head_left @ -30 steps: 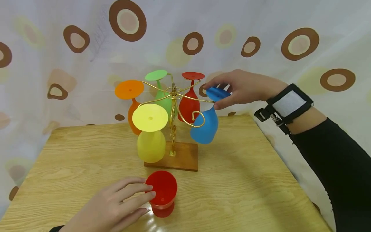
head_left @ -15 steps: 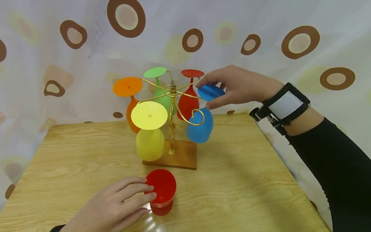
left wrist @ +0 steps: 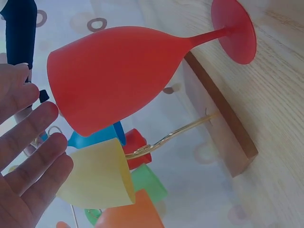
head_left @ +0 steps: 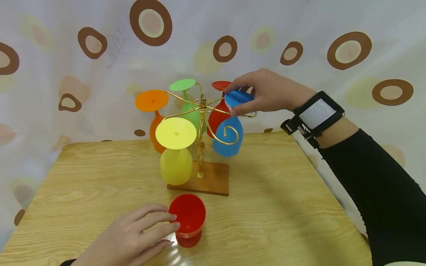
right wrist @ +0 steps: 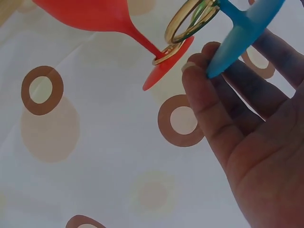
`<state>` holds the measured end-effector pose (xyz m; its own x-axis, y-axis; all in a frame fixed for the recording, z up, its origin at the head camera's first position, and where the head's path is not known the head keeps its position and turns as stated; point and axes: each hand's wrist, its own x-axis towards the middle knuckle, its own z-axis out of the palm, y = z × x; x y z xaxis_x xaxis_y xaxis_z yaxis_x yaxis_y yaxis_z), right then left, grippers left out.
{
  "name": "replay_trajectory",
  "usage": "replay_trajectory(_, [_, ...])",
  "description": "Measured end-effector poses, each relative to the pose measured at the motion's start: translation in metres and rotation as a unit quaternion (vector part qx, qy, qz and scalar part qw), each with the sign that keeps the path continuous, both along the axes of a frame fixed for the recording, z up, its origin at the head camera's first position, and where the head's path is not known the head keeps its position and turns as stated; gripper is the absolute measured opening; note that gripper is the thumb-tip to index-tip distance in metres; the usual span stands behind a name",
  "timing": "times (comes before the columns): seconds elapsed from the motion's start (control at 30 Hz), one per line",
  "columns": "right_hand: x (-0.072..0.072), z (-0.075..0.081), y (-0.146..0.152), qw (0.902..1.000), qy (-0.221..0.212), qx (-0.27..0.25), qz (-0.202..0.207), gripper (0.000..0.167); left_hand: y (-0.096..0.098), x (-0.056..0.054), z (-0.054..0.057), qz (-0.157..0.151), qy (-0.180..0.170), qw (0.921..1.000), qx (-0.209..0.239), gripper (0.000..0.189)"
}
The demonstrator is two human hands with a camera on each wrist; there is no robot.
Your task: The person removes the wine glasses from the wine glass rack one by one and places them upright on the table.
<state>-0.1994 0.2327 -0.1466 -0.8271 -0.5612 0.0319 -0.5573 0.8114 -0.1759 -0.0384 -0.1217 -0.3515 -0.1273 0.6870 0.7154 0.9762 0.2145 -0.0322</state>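
Note:
In the head view, my right hand (head_left: 266, 90) grips the round foot of a blue plastic goblet (head_left: 229, 151), which hangs upside down among the gold arms of a goblet rack (head_left: 213, 179). The right wrist view shows its blue foot (right wrist: 251, 35) between thumb and fingers, right by gold wire loops (right wrist: 190, 21). My left hand (head_left: 133, 232) has its fingers loosely extended, fingertips at the rim of a red goblet (head_left: 188, 212) standing upright on the table. In the left wrist view that red goblet (left wrist: 118, 76) is seen from the side.
Yellow (head_left: 176, 166), orange (head_left: 152, 100), green (head_left: 183, 85) and second red (head_left: 221, 111) goblets hang upside down on the rack. An unoccupied gold hook (head_left: 235, 139) curls toward the front right. A patterned sheet (head_left: 259, 22) stands behind the wooden table (head_left: 283, 207).
My right hand has carried the blue goblet leftward and slightly up, in toward the rack's centre. A gold arm's end now shows below the hand. My left hand and the upright red goblet stay put.

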Motion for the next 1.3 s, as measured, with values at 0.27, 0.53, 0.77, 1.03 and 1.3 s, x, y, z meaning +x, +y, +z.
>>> replay_trajectory(0.27, [-0.008, 0.002, 0.004, 0.9994, 0.026, -0.02, -0.012, 0.061, -0.002, -0.002, -0.001, 0.005, -0.015, 0.9998, -0.007, 0.028])
replay_trajectory(0.53, [-0.011, 0.004, 0.008, 0.9989, 0.029, -0.013, -0.034, 0.066, -0.002, -0.003, -0.002, 0.007, -0.034, 0.9992, -0.021, 0.029])
replay_trajectory(0.77, [-0.003, 0.003, 0.023, 0.9979, 0.039, -0.016, -0.048, 0.065, -0.001, -0.005, -0.002, -0.004, -0.025, 0.9996, -0.012, 0.029])
replay_trajectory(1.03, [0.021, -0.008, 0.039, 0.9968, 0.072, -0.003, -0.035, 0.064, -0.002, -0.003, -0.003, -0.001, -0.042, 0.9989, -0.018, 0.028])
replay_trajectory(1.3, [0.052, -0.017, 0.047, 0.997, 0.069, -0.029, -0.02, 0.066, -0.002, -0.004, -0.003, -0.001, -0.067, 0.9973, -0.03, 0.029])
